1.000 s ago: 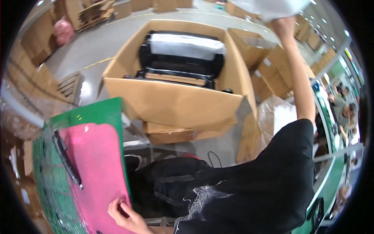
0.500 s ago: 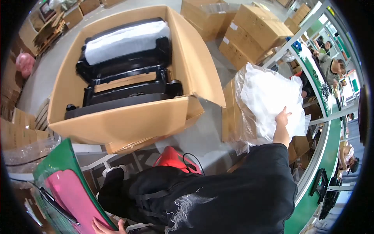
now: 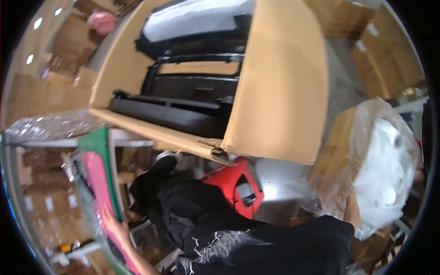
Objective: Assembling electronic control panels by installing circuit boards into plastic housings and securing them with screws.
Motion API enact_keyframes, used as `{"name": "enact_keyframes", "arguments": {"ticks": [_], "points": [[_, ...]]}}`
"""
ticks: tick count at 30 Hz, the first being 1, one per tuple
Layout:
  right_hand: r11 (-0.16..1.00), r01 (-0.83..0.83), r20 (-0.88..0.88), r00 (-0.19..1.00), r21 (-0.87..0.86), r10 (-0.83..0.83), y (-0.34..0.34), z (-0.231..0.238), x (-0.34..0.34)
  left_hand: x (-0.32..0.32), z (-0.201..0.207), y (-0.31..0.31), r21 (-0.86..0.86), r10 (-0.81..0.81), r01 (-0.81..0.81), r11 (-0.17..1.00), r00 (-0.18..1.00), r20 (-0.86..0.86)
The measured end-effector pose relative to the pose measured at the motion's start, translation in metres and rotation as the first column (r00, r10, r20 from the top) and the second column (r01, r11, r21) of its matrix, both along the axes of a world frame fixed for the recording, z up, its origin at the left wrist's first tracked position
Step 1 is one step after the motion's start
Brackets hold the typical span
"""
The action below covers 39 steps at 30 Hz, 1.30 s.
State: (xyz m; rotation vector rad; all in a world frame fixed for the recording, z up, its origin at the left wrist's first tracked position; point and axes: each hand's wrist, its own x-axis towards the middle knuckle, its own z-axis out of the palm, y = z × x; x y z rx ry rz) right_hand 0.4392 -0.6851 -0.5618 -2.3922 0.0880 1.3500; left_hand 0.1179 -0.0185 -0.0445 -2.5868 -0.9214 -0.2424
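The hands are well apart: the left hand [image 3: 114, 227] has its fingers extended, while the right hand [image 3: 352, 201] is partly hidden, so its grip cannot be told. A big open carton [image 3: 279, 82] holds a black frame [image 3: 169, 112]. To the carton's lower right, a clear bag [image 3: 362, 130] of white sheets [image 3: 389, 169] meets the right hand. At left, a green desk [image 3: 95, 142] carries a pink mat [image 3: 97, 176], touched by the left fingers.

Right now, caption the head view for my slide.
Left hand against flat pink mat, right hand by white sheets in clear plastic, open brown cardboard box ahead.
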Motion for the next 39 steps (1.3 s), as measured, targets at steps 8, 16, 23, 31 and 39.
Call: {"name": "enact_keyframes", "arguments": {"ticks": [8,16,23,31,39], "points": [[0.920,0.098,0.066,0.989,0.380,-0.133,0.106,0.101,-0.001,-0.001,-0.025,-0.006,-0.118,0.058,-0.058,0.991,0.998,-0.009],[0.892,-0.054,0.269,0.960,0.449,-0.078,0.161,0.278,0.004,0.001,0.035,0.016,0.013,0.069,-0.069,0.998,0.997,0.023],[0.813,-0.262,0.385,0.921,0.521,0.050,0.273,0.386,-0.014,-0.005,0.046,0.053,0.090,-0.006,0.008,0.996,1.000,-0.023],[0.654,-0.478,0.471,0.858,0.586,0.205,0.398,0.475,-0.026,-0.054,0.002,0.026,-0.316,0.075,0.002,0.949,0.970,0.232],[0.464,-0.599,0.484,0.801,0.653,0.353,0.476,0.533,0.004,-0.053,-0.034,-0.011,-0.457,0.295,0.368,0.809,0.418,0.859]]}}
